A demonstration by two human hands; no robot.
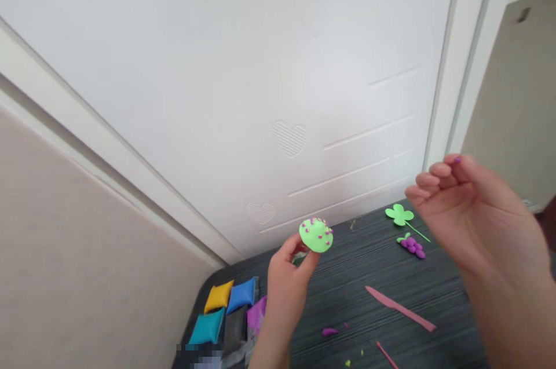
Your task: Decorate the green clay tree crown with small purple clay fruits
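Note:
My left hand pinches a light green clay mushroom cap from below, raised over the dark table. Small purple and yellowish dots stud the cap's domed top; its underside is mostly hidden by my fingers. Off to the right, my right hand is raised with the palm showing. Its thumb and index finger press together on a tiny purple clay bit, while the other fingers curl loosely. Below the hands lie a pink plastic clay knife and purple clay scraps.
Clay packets, among them a yellow one and a teal one, lie at the table's left. A green four-leaf clover and purple clay grapes rest at the back right. A thin pink tool is at the front. A white panel stands behind.

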